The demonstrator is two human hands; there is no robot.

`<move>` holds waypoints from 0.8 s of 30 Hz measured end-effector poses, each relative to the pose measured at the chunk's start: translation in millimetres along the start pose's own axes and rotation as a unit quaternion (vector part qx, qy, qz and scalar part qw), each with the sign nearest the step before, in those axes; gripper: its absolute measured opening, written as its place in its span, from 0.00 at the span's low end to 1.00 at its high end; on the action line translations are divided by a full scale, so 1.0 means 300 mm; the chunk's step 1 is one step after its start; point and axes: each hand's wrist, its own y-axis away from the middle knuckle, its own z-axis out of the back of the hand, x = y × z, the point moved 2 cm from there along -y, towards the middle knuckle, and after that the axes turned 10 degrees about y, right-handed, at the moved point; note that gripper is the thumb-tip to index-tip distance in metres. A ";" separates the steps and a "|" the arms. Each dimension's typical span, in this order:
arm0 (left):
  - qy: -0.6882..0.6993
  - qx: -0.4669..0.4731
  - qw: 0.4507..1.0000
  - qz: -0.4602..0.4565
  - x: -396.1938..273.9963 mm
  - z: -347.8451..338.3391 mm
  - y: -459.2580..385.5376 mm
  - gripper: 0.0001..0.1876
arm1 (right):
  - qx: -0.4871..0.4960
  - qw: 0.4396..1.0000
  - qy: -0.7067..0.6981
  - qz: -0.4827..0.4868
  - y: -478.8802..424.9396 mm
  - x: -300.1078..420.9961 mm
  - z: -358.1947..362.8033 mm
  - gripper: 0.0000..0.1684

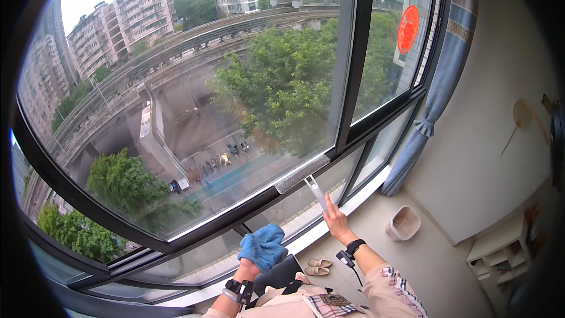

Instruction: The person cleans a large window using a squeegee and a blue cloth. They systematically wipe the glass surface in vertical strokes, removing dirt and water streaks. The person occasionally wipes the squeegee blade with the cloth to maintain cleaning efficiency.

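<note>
My right hand (336,221) grips the white handle of a window cleaning tool (303,174), its index finger stretched along the handle. The tool's long grey fabric-like head lies along the lower frame of the large window pane (265,97), close to the frame's upright. My left hand (250,266) holds a bunched blue cloth (262,247), which covers most of its fingers, left of the tool and below the window rail.
A blue curtain (430,97) hangs tied at the right of the window. A bin (403,223) and a pair of shoes (318,266) stand on the floor. White shelves (499,254) are at the lower right. A red round sticker (408,29) is on the right pane.
</note>
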 end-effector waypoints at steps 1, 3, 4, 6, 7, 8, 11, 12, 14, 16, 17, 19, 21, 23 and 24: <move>0.004 -0.002 1.000 0.000 0.003 -0.005 0.003 0.27 | 0.008 1.000 0.002 0.003 0.006 0.002 0.005 0.48; 0.008 -0.020 1.000 0.001 0.000 -0.015 0.015 0.27 | 0.013 1.000 0.008 0.002 0.006 0.000 0.015 0.48; 0.008 -0.035 0.999 0.003 -0.001 -0.027 0.022 0.27 | 0.015 1.000 0.011 0.001 0.000 0.009 0.035 0.48; 0.004 -0.036 0.999 0.019 -0.005 -0.006 0.007 0.27 | 0.050 0.998 0.030 0.001 -0.013 0.015 0.082 0.47; 0.004 -0.037 0.999 0.023 -0.004 0.017 0.008 0.27 | 0.069 0.997 0.038 0.005 -0.023 0.026 0.112 0.47; 0.029 -0.021 0.999 0.030 -0.004 0.028 -0.004 0.28 | 0.092 0.994 0.052 0.002 -0.037 0.031 0.137 0.46; 0.011 -0.016 1.000 0.023 -0.002 0.016 -0.006 0.28 | 0.120 0.992 0.033 0.006 -0.075 0.061 0.210 0.45; 0.017 -0.014 0.999 0.023 0.000 0.019 -0.008 0.28 | 0.133 0.991 0.021 0.008 -0.070 0.075 0.234 0.44; 0.012 -0.047 0.999 0.009 0.005 -0.065 -0.005 0.23 | 0.162 0.986 -0.037 0.011 -0.027 0.131 0.306 0.42; 0.052 -0.008 0.998 0.029 0.004 -0.078 -0.018 0.20 | 0.186 0.977 -0.103 0.015 0.039 0.232 0.392 0.42; 0.092 0.049 0.993 0.056 -0.003 -0.050 -0.050 0.19 | 0.193 0.971 -0.138 0.018 0.073 0.299 0.432 0.42; 0.104 0.127 0.983 0.084 -0.010 -0.053 -0.073 0.16 | 0.239 0.947 -0.213 0.026 0.149 0.400 0.470 0.42; 0.048 0.167 0.982 0.075 -0.024 -0.131 -0.077 0.14 | 0.283 0.928 -0.239 0.041 0.222 0.460 0.440 0.41; -0.184 0.153 0.971 -0.011 -0.040 -0.266 -0.066 0.14 | 0.292 0.926 -0.239 0.034 0.248 0.471 0.429 0.41; -0.380 0.112 0.913 -0.095 -0.045 -0.376 -0.042 0.14 | 0.279 0.933 -0.227 0.021 0.254 0.462 0.428 0.41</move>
